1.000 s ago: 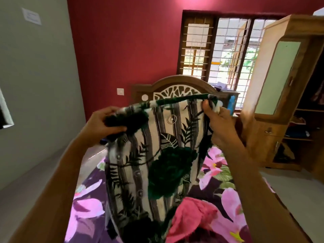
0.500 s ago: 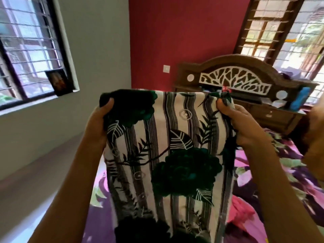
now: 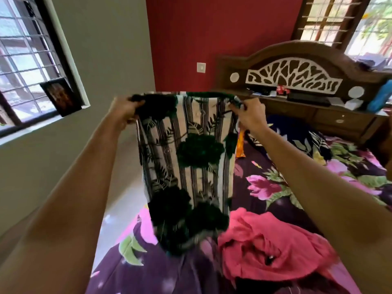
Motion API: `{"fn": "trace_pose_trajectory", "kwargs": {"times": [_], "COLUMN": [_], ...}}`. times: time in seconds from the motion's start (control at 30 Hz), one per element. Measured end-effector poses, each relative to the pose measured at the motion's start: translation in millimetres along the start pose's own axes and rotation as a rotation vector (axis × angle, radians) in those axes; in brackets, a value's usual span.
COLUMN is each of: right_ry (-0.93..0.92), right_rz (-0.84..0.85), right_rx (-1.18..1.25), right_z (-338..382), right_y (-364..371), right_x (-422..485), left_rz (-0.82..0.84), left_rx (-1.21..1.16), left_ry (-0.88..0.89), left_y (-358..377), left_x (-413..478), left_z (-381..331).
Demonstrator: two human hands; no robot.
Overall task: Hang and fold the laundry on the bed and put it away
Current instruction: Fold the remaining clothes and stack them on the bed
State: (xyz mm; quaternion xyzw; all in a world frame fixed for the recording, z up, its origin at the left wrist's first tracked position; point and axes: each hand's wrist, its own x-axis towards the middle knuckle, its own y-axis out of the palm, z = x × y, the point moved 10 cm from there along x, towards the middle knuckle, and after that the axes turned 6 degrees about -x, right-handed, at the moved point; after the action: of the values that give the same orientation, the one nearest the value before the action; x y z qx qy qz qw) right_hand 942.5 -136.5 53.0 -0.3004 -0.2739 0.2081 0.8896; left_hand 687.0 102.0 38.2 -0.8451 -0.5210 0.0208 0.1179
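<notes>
Soft striped cloth (image 3: 191, 162) is looking matt; pink garment (image 3: 271, 245) is looking crinkly; headboard (image 3: 297, 48) is showing dk semi-gloss wood.

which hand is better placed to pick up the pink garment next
Right, probably. The pink garment lies on the bed below the right hand; the left hand is on the far side of the printed cloth from it. Both hands grip the cloth's top corners, so the right must let go first.

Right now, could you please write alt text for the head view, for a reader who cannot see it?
The left hand and right hand grip the top corners of a striped cloth with dark green flowers, holding it up over the floral-sheeted bed. A crumpled pink garment lies on it below; a carved wooden headboard stands behind.
</notes>
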Motion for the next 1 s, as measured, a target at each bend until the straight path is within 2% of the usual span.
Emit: {"fn": "trace_pose_trajectory", "kwargs": {"times": [0.1, 0.2, 0.37, 0.5, 0.67, 0.73, 0.83, 1.0], "right_ry": [0.007, -0.048, -0.017, 0.064, 0.198, 0.280, 0.406, 0.430], "right_rz": [-0.055, -0.057, 0.122, 0.363, 0.678, 0.799, 0.930, 1.068], "right_rx": [0.236, 0.236, 0.075, -0.078, -0.233, -0.300, -0.315, -0.380], "right_z": [4, -8, -77, -151, -228, -267, -307, -341], "right_y": [-8, -4, 62, 139, 208, 225, 231, 221], "right_x": [2, -6, -67, -160, -290, -345, -421, -514], "left_rz": [0.004, -0.010, -0.022, 0.118, 0.398, 0.504, 0.560, 0.689], "left_rx": [-0.092, -0.091, 0.299, 0.610, 0.736, 0.761, 0.767, 0.776], "left_ry": [0.214, 0.310, 0.437, 0.223, -0.024, -0.095, -0.216, -0.360], "left_y": [-8, -15, -16, -1, 25, 35, 37, 38], "left_x": [3, -9, -49, -100, -216, -266, -327, -406], "left_z": [-23, -7, 90, 240, 401, 441, 485, 528]}}
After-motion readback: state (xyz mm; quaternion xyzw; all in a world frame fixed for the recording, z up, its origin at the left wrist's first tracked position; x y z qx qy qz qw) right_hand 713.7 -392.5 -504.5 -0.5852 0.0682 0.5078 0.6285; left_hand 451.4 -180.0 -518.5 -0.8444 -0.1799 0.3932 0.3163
